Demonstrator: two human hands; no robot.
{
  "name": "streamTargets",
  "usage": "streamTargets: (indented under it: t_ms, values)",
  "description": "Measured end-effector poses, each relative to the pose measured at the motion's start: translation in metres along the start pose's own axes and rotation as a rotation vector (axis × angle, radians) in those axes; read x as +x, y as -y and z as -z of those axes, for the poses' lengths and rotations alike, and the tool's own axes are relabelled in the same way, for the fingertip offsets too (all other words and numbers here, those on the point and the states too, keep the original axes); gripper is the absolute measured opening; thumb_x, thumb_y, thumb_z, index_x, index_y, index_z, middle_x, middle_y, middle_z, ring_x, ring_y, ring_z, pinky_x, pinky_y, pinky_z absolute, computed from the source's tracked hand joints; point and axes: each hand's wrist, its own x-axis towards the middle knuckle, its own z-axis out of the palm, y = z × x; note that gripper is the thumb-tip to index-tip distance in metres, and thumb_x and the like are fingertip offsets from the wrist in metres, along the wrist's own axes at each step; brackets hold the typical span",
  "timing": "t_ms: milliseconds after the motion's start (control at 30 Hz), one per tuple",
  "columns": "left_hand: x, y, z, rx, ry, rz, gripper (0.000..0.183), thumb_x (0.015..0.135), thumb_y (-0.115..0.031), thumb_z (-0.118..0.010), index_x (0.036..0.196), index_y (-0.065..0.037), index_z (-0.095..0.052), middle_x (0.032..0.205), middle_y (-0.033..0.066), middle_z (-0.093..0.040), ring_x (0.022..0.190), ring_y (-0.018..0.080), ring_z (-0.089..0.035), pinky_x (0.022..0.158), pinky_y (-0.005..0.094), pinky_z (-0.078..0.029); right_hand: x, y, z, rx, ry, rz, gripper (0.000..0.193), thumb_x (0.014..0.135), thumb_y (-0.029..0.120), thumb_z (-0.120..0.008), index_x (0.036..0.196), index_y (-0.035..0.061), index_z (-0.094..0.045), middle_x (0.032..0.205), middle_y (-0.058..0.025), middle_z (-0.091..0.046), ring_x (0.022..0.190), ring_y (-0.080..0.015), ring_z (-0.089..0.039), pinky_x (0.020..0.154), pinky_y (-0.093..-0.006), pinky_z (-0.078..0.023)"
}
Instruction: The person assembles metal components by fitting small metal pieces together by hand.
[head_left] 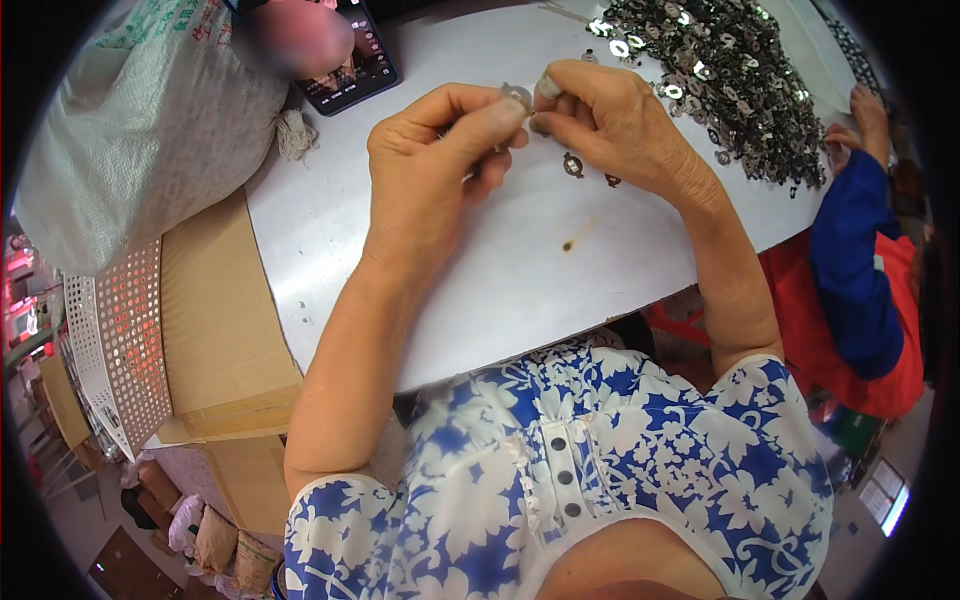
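Above the white table top (500, 260), my two hands nearly meet at the fingertips. My left hand (425, 160) pinches a small flat metal ring-shaped piece (517, 93) between thumb and forefinger. Close beside it, my right hand (630, 125) is closed, thumb against curled fingers; whatever lies between them is hidden. Below the right hand lies a loose dark metal piece (572, 165) with a hole in its middle. Another loose piece (612, 181) is partly covered by that hand, and one more (589, 57) lies beyond it.
A big heap of small metal pieces (735, 95) spreads over the far right. At far left are a phone (350, 85), a white woven sack (150, 140) and a perforated white basket (125, 350) beside cardboard (215, 310). A person's blue sleeve (850, 260) reaches in at right.
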Motion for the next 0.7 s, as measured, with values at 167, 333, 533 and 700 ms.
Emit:
streamTargets:
  t_ms: [167,333,533,700]
  values:
    - [0.009,0.0,0.016,-0.515,0.075,0.353,0.021,0.098,-0.012,-0.06,0.104,0.007,-0.059,0.085,0.0082,-0.06,0.059,0.0065,-0.046,0.037,0.0162,-0.029,0.0,0.004,0.006,0.096,0.015,-0.088,0.013,0.084,0.011,-0.07,0.082,0.0007,-0.063,0.063,-0.0044,-0.06,0.058,-0.0117,-0.058,0.054,-0.0278,-0.047]
    - [0.012,-0.001,0.019,-0.751,0.043,0.466,0.019,0.097,-0.01,-0.059,0.102,0.008,-0.057,0.083,0.0091,-0.058,0.058,0.0071,-0.043,0.035,0.0166,-0.03,0.002,0.001,0.01,0.209,0.019,-0.109,0.01,0.086,0.008,-0.067,0.081,-0.0005,-0.063,0.065,-0.0011,-0.059,0.06,-0.0047,-0.055,0.052,-0.0214,-0.044]
    - [0.006,0.003,0.017,-0.639,0.188,0.214,0.017,0.093,-0.015,-0.063,0.088,0.001,-0.059,0.076,0.0123,-0.063,0.053,0.0135,-0.052,0.039,0.0198,-0.03,0.002,0.007,0.015,0.546,-0.026,-0.195,0.008,0.092,0.01,-0.066,0.088,0.0048,-0.062,0.071,0.0024,-0.06,0.055,-0.0004,-0.053,0.045,-0.0156,-0.038]
    - [0.006,0.002,0.018,-0.605,0.2,0.225,0.015,0.092,-0.015,-0.062,0.085,-0.002,-0.059,0.074,0.0139,-0.064,0.052,0.0144,-0.053,0.04,0.0206,-0.031,0.002,0.013,0.017,0.716,-0.027,-0.138,0.008,0.094,0.011,-0.064,0.091,0.0038,-0.062,0.073,-0.0027,-0.064,0.053,-0.002,-0.055,0.043,-0.0165,-0.04]
